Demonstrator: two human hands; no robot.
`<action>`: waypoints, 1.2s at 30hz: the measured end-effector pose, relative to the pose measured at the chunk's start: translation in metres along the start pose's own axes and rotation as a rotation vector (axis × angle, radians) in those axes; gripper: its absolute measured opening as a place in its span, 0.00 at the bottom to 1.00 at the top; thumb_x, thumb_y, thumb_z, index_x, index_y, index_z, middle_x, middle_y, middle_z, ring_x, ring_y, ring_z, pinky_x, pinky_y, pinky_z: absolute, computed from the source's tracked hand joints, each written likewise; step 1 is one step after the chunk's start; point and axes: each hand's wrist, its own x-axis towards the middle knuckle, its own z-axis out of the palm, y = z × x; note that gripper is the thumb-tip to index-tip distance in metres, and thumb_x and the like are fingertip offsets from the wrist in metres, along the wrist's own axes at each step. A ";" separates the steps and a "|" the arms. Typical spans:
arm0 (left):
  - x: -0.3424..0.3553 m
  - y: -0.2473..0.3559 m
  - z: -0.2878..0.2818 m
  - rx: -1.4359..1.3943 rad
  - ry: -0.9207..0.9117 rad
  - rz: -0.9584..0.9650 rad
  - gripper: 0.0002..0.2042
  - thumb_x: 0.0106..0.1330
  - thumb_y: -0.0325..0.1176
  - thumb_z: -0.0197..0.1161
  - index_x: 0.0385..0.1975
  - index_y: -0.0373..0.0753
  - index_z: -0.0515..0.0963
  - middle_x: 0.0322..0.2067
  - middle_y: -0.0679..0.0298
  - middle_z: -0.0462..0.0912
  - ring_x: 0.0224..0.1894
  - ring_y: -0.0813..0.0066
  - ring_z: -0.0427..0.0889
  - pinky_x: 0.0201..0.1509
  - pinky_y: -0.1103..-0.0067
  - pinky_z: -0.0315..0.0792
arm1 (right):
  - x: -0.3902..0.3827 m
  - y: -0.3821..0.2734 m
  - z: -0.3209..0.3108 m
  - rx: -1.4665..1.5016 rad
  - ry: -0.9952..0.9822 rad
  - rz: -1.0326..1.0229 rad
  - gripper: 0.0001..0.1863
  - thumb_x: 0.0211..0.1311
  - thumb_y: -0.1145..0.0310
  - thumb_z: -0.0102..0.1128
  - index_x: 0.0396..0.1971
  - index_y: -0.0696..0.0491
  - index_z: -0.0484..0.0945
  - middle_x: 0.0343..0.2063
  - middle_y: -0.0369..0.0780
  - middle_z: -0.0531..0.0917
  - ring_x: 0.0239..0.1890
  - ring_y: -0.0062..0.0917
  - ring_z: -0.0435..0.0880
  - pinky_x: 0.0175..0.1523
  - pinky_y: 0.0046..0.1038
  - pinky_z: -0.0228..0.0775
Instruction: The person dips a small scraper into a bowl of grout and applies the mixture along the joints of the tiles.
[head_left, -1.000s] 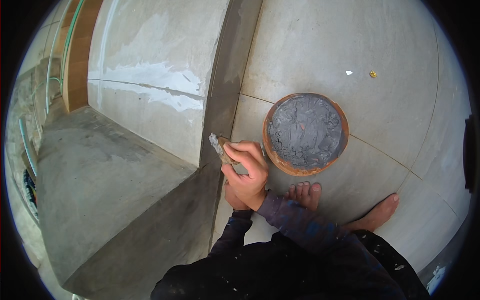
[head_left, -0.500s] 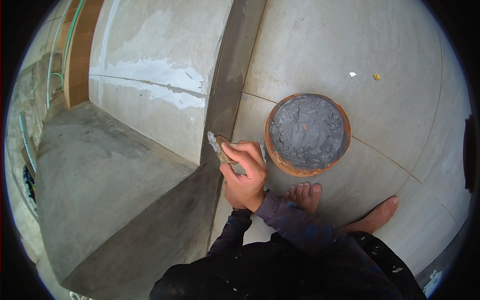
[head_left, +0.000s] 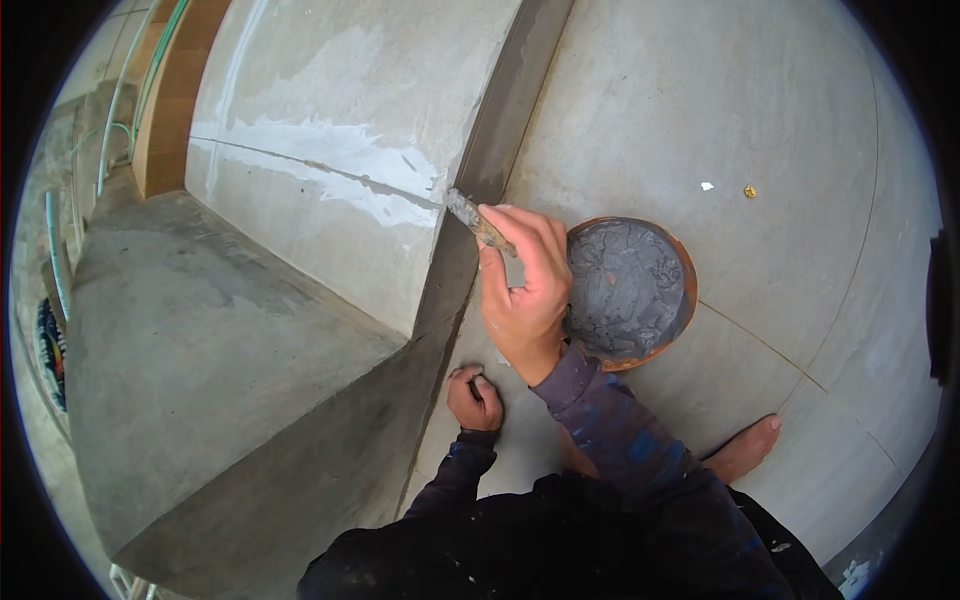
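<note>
My right hand (head_left: 527, 290) grips a small, flat, worn scraper (head_left: 480, 222) between thumb and fingers. Grey paste clings to its tip, which is at the edge of the raised tiled slab (head_left: 320, 70), by the end of a joint line. Pale filler (head_left: 340, 150) is smeared along that joint. Lower down, my left hand (head_left: 474, 400) is curled closed close to the floor beside the dark step face; whatever its fingers may hold is hidden. Right of my right hand stands a round orange-brown bowl (head_left: 692, 300) filled with cracked grey paste (head_left: 630, 280), partly covered by the hand.
A grey ledge (head_left: 220, 370) spreads at the left, its corner pointing toward my hands. Behind it rises a wooden post (head_left: 180, 110) with green hoses. My bare foot (head_left: 745, 448) rests on the tiled floor (head_left: 800, 150), where a white scrap and a yellowish bit lie.
My right hand has moved up and away along the slab edge with the scraper, now clear of my left hand. The left hand, mostly hidden before, now shows low by the step.
</note>
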 end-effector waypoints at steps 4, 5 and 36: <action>0.012 0.034 0.009 -0.083 -0.016 -0.003 0.09 0.65 0.30 0.66 0.42 0.35 0.79 0.36 0.49 0.84 0.38 0.44 0.81 0.47 0.60 0.74 | -0.055 0.004 0.007 0.086 -0.054 0.045 0.24 0.55 0.86 0.63 0.53 0.58 0.83 0.49 0.45 0.84 0.50 0.42 0.82 0.54 0.38 0.76; 0.014 0.036 0.006 0.015 -0.047 0.010 0.12 0.64 0.35 0.70 0.42 0.37 0.79 0.37 0.49 0.85 0.39 0.43 0.82 0.47 0.61 0.74 | -0.069 -0.003 0.006 0.128 -0.126 0.074 0.24 0.54 0.86 0.64 0.53 0.58 0.84 0.49 0.45 0.85 0.50 0.41 0.82 0.55 0.38 0.75; 0.024 0.062 0.010 -0.191 -0.033 -0.035 0.08 0.72 0.24 0.56 0.48 0.33 0.73 0.34 0.62 0.76 0.34 0.77 0.75 0.40 0.79 0.71 | 0.043 0.016 -0.029 -0.322 -0.380 0.371 0.11 0.59 0.73 0.70 0.38 0.64 0.82 0.31 0.56 0.86 0.35 0.52 0.88 0.41 0.46 0.80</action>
